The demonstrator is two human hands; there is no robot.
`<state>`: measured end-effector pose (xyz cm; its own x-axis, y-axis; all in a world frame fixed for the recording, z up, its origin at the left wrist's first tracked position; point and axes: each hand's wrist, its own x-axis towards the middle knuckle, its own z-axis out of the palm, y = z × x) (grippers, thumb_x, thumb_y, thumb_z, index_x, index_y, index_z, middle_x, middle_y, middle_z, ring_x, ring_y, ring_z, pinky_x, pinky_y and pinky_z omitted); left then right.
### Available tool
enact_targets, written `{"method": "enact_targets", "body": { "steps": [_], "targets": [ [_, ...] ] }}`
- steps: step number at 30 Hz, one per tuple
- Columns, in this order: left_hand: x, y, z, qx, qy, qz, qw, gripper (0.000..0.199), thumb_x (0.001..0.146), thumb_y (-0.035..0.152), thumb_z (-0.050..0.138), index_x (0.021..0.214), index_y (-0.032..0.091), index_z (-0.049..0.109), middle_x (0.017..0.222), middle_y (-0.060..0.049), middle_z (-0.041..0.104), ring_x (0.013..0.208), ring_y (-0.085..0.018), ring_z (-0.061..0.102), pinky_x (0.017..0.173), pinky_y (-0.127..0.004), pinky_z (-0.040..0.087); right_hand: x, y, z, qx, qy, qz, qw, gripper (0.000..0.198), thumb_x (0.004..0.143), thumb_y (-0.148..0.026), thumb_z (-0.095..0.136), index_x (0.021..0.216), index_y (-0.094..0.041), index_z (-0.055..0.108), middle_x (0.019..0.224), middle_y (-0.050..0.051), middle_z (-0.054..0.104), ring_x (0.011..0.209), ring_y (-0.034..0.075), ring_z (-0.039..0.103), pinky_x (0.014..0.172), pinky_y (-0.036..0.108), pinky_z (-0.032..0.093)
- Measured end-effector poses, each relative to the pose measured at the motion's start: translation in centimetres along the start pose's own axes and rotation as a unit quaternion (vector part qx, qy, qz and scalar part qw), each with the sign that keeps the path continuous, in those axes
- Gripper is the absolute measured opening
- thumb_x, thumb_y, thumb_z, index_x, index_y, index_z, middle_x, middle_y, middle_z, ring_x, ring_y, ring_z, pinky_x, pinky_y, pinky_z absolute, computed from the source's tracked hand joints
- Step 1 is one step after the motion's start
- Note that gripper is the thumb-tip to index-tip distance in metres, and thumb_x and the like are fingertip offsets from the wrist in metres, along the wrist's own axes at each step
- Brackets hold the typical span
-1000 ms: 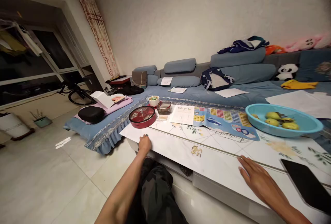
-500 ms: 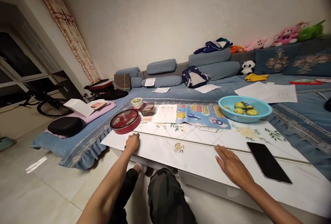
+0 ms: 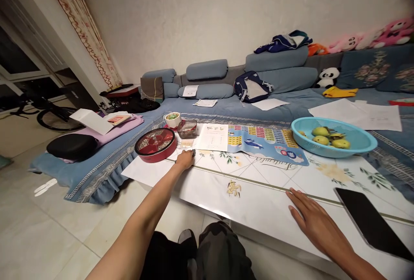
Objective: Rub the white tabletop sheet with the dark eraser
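My left hand (image 3: 185, 160) is closed, reaching over the white table (image 3: 207, 189) just right of the round red snack box (image 3: 155, 145). A small dark bit shows at its fingertips; what it belongs to is hidden. Flat on the tabletop lies my right hand (image 3: 318, 215), fingers stretched forward, holding nothing. Between the two hands sits a small pile of pale shells or husks (image 3: 233, 189). To the right of my right hand is a black tablet (image 3: 373, 221), screen up and dark.
A blue basin (image 3: 334, 137) with several green-yellow fruits stands at the back right. Along the far edge are a printed blue mat (image 3: 261, 144), a paper sheet (image 3: 213, 137), a brown-tinted clear basket (image 3: 187, 129) and a white cup (image 3: 172, 119). Behind runs a blue sofa (image 3: 223, 111).
My left hand has moved forward and right, away from the table's near edge toward the paper and basket. My right hand stays flat on the table. The view has shifted slightly.
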<state>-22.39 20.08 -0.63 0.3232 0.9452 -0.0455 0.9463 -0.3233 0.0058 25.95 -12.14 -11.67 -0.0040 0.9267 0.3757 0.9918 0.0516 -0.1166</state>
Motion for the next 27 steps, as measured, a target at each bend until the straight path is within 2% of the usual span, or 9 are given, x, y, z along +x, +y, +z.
{"method": "enact_targets", "body": {
  "steps": [4,8,12,15,17,19,23,25,27],
  "targets": [
    [0.7,0.2,0.1,-0.007,0.000,-0.088,0.996,0.037,0.103,0.028,0.052,0.135,0.014,0.066,0.141,-0.021,0.065,0.135,-0.037,0.057,0.101,-0.046,0.052,0.3,-0.3,-0.7,-0.003,-0.012,0.001,1.000,0.065,0.107,-0.055,0.034,0.157,-0.019,0.056,0.164,0.009,0.052,0.154,0.032,0.047,0.126,0.055,0.042],
    [0.4,1.2,-0.7,-0.018,-0.006,-0.134,0.991,0.040,0.105,0.039,0.060,0.133,0.012,0.066,0.140,-0.019,0.065,0.135,-0.034,0.058,0.104,-0.049,0.052,0.5,-1.1,-1.5,-0.011,-0.019,-0.004,1.000,0.064,0.108,-0.052,0.033,0.155,-0.016,0.058,0.163,0.011,0.053,0.154,0.032,0.048,0.127,0.054,0.041],
    [-1.5,1.8,-1.3,-0.030,-0.012,-0.102,0.994,0.038,0.104,0.038,0.061,0.133,0.014,0.066,0.138,-0.016,0.067,0.137,-0.033,0.056,0.106,-0.049,0.051,1.0,-1.6,-3.2,-0.015,-0.047,-0.003,0.999,0.062,0.109,-0.047,0.033,0.155,-0.014,0.059,0.165,0.013,0.051,0.154,0.032,0.048,0.127,0.054,0.040],
    [-3.4,1.8,-1.0,-0.029,-0.027,-0.053,0.998,0.033,0.099,0.027,0.062,0.129,0.015,0.068,0.129,-0.018,0.073,0.134,-0.035,0.059,0.103,-0.047,0.052,2.4,-1.7,-5.3,-0.020,-0.134,-0.013,0.991,0.064,0.107,-0.045,0.037,0.158,-0.011,0.054,0.168,0.016,0.045,0.155,0.032,0.046,0.127,0.050,0.041],
    [-4.8,2.0,-0.6,-0.024,-0.033,-0.027,0.999,0.033,0.094,0.020,0.061,0.125,0.017,0.070,0.122,-0.019,0.075,0.130,-0.037,0.061,0.099,-0.046,0.053,3.5,-2.1,-6.4,-0.034,-0.203,-0.019,0.978,0.066,0.103,-0.041,0.042,0.159,-0.009,0.053,0.168,0.018,0.043,0.152,0.033,0.049,0.123,0.049,0.046],
    [-5.9,2.4,-0.3,-0.018,-0.028,-0.014,0.999,0.034,0.092,0.017,0.057,0.124,0.018,0.071,0.121,-0.019,0.076,0.128,-0.037,0.061,0.096,-0.044,0.054,4.1,-3.2,-6.6,-0.069,-0.227,-0.010,0.971,0.065,0.099,-0.034,0.045,0.158,-0.007,0.053,0.166,0.022,0.046,0.147,0.036,0.055,0.114,0.050,0.053],
    [-6.9,4.4,0.2,-0.011,0.005,-0.015,1.000,0.038,0.093,0.014,0.051,0.124,0.017,0.071,0.130,-0.017,0.074,0.126,-0.038,0.058,0.094,-0.044,0.054,2.6,-6.8,-4.5,-0.120,-0.172,0.022,0.978,0.069,0.093,-0.020,0.048,0.159,-0.002,0.050,0.157,0.029,0.053,0.143,0.046,0.057,0.097,0.058,0.061],
    [-6.7,6.3,0.4,-0.013,0.021,0.002,1.000,0.040,0.093,0.014,0.049,0.126,0.018,0.072,0.137,-0.015,0.072,0.126,-0.039,0.057,0.098,-0.045,0.053,0.6,-8.1,-3.3,-0.128,-0.128,0.019,0.983,0.070,0.090,-0.014,0.049,0.160,-0.003,0.050,0.156,0.029,0.055,0.142,0.048,0.057,0.097,0.060,0.062],
    [-6.3,8.8,0.7,-0.019,0.034,0.037,0.999,0.042,0.095,0.016,0.049,0.129,0.020,0.072,0.144,-0.011,0.069,0.126,-0.037,0.057,0.103,-0.044,0.051,-1.7,-8.6,-2.7,-0.141,-0.088,-0.002,0.986,0.070,0.088,-0.009,0.049,0.158,-0.005,0.053,0.154,0.026,0.058,0.141,0.045,0.059,0.102,0.058,0.061]
  ]
}}
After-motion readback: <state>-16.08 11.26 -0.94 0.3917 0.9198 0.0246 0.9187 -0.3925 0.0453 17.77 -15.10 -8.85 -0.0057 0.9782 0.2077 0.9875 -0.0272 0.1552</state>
